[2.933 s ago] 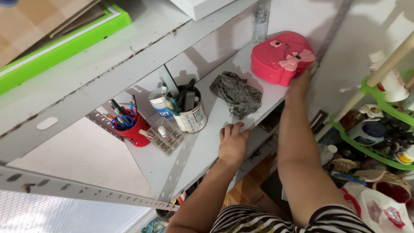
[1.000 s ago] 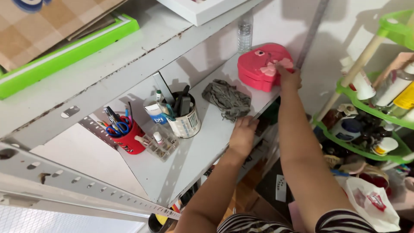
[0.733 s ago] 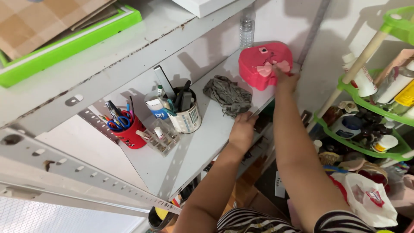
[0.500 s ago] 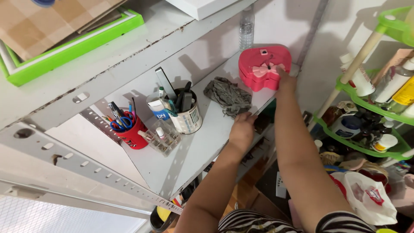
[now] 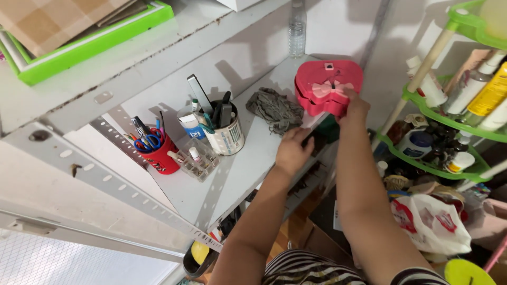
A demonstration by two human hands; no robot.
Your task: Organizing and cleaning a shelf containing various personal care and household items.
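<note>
Both hands at the grey metal shelf [image 5: 232, 174], right of centre.

The right hand [image 5: 353, 105] grasps the front of the pink heart-shaped box [image 5: 327, 87] at upper centre-right; the left hand [image 5: 293, 150], fingers curled, rests on the shelf edge beside a grey rag [image 5: 274, 108]. Best to slide the box level, bracing with the left.

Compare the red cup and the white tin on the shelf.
The red cup is smaller and holds pens and blue-handled scissors; the white tin is larger and holds dark tools. The cup stands farther from the hands than the tin. Both stand upright on the shelf, untouched.
</note>
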